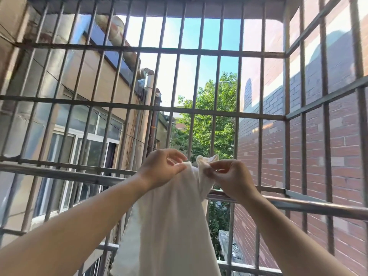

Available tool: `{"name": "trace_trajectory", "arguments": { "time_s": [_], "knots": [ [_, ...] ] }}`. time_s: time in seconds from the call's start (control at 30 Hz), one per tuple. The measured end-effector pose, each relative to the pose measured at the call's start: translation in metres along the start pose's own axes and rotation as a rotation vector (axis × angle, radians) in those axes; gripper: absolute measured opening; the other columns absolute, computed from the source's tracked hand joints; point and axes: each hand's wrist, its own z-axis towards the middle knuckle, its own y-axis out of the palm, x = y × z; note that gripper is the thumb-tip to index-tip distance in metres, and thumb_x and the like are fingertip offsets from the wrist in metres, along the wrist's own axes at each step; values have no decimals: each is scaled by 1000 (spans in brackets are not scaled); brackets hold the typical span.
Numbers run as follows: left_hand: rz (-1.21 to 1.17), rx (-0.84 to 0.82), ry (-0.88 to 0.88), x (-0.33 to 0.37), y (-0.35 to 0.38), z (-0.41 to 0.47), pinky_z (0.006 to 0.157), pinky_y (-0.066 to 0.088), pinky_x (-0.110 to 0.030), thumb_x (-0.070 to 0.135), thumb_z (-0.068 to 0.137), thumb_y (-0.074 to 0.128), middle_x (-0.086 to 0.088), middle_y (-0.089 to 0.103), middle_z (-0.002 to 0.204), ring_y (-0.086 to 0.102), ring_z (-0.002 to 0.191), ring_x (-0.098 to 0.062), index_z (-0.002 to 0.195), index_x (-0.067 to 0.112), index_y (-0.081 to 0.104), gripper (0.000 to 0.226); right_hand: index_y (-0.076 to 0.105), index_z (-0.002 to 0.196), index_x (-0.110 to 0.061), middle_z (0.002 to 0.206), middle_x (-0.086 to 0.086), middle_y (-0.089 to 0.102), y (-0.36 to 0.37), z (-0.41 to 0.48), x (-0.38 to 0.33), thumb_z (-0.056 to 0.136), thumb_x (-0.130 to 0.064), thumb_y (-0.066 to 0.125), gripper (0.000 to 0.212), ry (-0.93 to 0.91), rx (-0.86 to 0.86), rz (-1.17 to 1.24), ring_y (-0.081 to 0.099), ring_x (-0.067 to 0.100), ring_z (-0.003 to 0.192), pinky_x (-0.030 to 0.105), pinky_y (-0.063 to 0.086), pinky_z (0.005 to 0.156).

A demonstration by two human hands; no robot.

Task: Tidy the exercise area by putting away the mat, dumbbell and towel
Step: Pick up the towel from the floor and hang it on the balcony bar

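Towel (171,226), white, hangs from your hands: left hand (161,168) and right hand (231,176) each pinch its top edge above the metal rail (308,205); seemingly not yet put away (mat, dumbbell out of view).

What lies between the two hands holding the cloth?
Head view: only the bunched top edge of the white towel spans the gap between left hand and right hand.

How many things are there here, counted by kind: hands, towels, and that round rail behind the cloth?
White towel: 1
Hands: 2, the left hand and the right hand, each pinching its top edge
Round metal rail: 1
Total: 4
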Motion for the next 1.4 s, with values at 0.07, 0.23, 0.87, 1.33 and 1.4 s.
{"name": "trace_trajectory", "arguments": {
  "time_s": [0.07,0.23,0.87,1.33,1.4],
  "knots": [
    [-22,-55,53,13,5,-6,72,51,-23,41,79,69,15,67,92,62,85,-3,89,34,67,12,73,72,-33,71,-19,71,1,1,2,76,-25,76,9,8,12,28,67,0,67,18,52,62],
    [38,-146,40,15,22,-9,84,50,-33,57,69,70,4,64,109,59,99,-13,95,30,69,37,76,78,-28,74,-11,73,2,0,2,76,-26,76,2,3,18,83,69,7,67,26,55,64],
    [89,87,-119,-26,-60,47,76,45,-25,26,86,66,13,63,82,54,76,1,91,21,69,7,72,91,-10,80,2,69,-53,70,37,81,-16,71,12,184,253,-106,63,18,76,23,55,68],
    [77,-185,119,11,-2,13,61,40,-9,31,81,70,20,64,74,58,66,4,85,26,72,6,68,91,-25,92,-12,68,-33,15,8,63,-26,77,30,55,-318,23,68,5,84,18,55,75],
    [79,-196,149,17,4,7,60,43,-10,31,81,70,21,63,72,58,65,2,88,23,73,11,67,92,-31,93,-17,68,-22,7,-1,63,-26,79,33,4,-364,-8,68,1,84,21,56,77]
  ]
}}
